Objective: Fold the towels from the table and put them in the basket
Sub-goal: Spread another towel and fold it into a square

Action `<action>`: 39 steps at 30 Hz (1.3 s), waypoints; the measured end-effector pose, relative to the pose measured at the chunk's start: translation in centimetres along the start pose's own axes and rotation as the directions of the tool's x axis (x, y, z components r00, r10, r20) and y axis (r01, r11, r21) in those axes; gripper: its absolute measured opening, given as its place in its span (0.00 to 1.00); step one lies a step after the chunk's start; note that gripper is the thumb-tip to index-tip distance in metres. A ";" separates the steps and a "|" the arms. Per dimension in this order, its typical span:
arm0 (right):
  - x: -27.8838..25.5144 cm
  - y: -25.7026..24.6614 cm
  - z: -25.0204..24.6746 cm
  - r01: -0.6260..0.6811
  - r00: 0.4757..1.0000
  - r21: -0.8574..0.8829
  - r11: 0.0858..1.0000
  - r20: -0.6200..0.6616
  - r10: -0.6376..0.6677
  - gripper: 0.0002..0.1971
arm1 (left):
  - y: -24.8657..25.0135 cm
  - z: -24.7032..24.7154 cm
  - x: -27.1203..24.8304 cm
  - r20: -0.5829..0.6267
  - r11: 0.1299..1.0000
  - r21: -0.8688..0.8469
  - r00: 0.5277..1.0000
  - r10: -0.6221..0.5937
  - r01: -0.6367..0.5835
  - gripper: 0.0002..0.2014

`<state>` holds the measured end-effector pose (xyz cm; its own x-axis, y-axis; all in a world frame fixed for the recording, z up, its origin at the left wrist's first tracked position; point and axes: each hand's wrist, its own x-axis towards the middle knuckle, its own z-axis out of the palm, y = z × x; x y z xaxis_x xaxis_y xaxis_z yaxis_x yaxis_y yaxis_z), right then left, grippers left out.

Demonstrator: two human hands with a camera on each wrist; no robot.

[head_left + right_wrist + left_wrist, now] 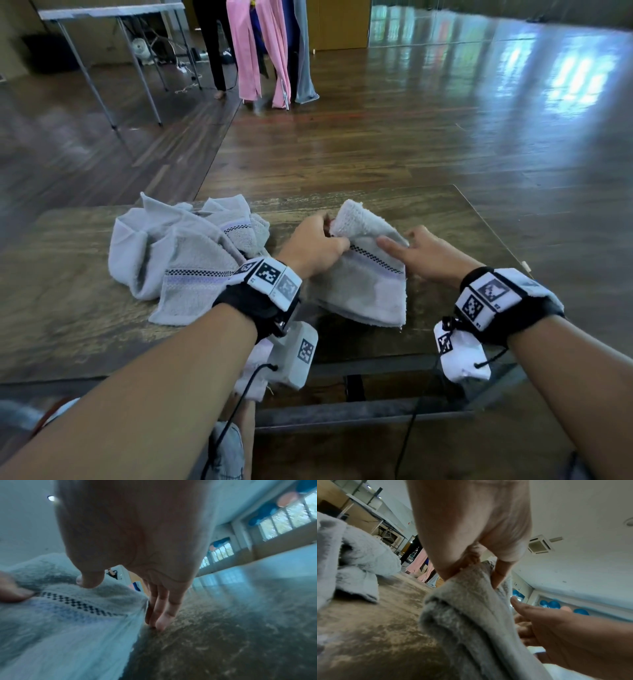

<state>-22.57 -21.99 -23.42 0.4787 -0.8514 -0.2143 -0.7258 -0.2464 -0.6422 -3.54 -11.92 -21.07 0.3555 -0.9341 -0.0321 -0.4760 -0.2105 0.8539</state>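
Note:
A grey towel (366,287) with a checked band lies partly folded on the brown table (68,329), its far end lifted. My left hand (317,245) pinches that raised end (471,588) between thumb and fingers. My right hand (421,251) is beside it at the towel's right edge, its thumb over the towel and its straight fingers (159,615) pointing down to the tabletop beside the towel (68,608). A crumpled heap of grey towels (178,253) sits to the left (351,561). No basket is in view.
The table's far edge (342,195) and right edge are near the towel. Beyond are a wooden floor, a folding table (113,10), a standing person (212,44) and hanging pink and grey cloths (267,51).

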 end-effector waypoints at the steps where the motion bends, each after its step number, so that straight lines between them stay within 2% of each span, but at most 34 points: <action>1: 0.0 0.0 -0.2 -0.010 1.000 0.089 0.996 -0.002 0.011 0.52 | 0.1 -0.1 -0.2 0.011 0.998 -0.067 1.000 0.013 -0.012 0.12; 3: -0.4 -0.1 -0.5 -0.008 1.000 0.282 0.959 0.010 0.006 0.52 | 0.3 -0.4 -0.7 0.020 0.985 -0.171 0.999 0.027 -0.023 0.12; 4: -0.8 -0.3 -0.5 0.024 0.999 0.353 0.935 0.027 -0.036 0.47 | 0.3 -0.5 -1.0 0.016 0.980 -0.195 0.999 0.029 -0.026 0.13; 7: -2.1 -1.1 -0.5 0.167 0.981 0.439 0.883 0.015 -0.193 0.27 | 0.1 -0.8 -2.2 -0.005 0.972 -0.232 0.999 0.042 -0.042 0.14; 10: -2.9 -1.9 -0.3 0.183 0.981 0.537 0.824 -0.049 -0.186 0.22 | 0.0 -1.6 -3.4 -0.037 0.971 -0.230 0.998 0.054 -0.061 0.15; 14: -3.8 -3.7 0.4 0.194 0.977 0.450 0.872 -0.171 -0.130 0.29 | 0.1 -2.7 -5.2 -0.156 0.979 -0.186 0.986 0.054 -0.083 0.03; 17: -4.6 -5.5 1.2 0.279 0.936 0.378 0.883 -0.312 -0.162 0.27 | 0.8 -4.1 -6.5 -0.234 0.992 -0.015 0.965 0.118 -0.124 0.09; 20: -5.9 -8.1 2.2 0.385 0.882 0.347 0.855 -0.412 -0.230 0.22 | 1.9 -6.6 -7.7 -0.276 0.983 0.142 0.949 0.153 -0.117 0.23; 23: -7.6 -11.1 3.0 0.482 0.827 0.339 0.808 -0.481 -0.291 0.21 | 3.8 -10.2 -9.5 -0.289 0.955 0.253 0.931 0.225 -0.153 0.24; 26: -9.3 -14.8 3.4 0.550 0.793 0.319 0.772 -0.488 -0.363 0.21 | 5.1 -14.0 -11.9 -0.306 0.932 0.331 0.917 0.255 -0.148 0.22; 29: -10.6 -19.6 3.4 0.603 0.770 0.260 0.755 -0.440 -0.463 0.22 | 4.9 -17.8 -14.8 -0.382 0.940 0.323 0.894 0.234 -0.108 0.23; 32: -11.7 -25.7 3.6 0.643 0.759 0.169 0.747 -0.271 -0.592 0.17 | 3.2 -21.3 -18.5 -0.501 0.966 0.246 0.842 0.200 -0.083 0.20; 36: -12.9 -33.5 6.2 0.660 0.749 0.048 0.750 0.038 -0.662 0.22 | -0.8 -25.9 -24.0 -0.683 0.996 0.006 0.727 0.066 -0.085 0.16; 39: -14.2 -38.4 10.5 0.660 0.738 -0.004 0.751 0.186 -0.648 0.26 | -5.8 -28.4 -28.3 -0.760 0.977 -0.208 0.636 -0.132 -0.045 0.19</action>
<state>3.68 4.45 -3.43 0.9160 -0.3825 0.1210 -0.2308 -0.7491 -0.6209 12.02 23.91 -10.42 0.9004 -0.3475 0.2618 -0.3143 -0.1035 0.9437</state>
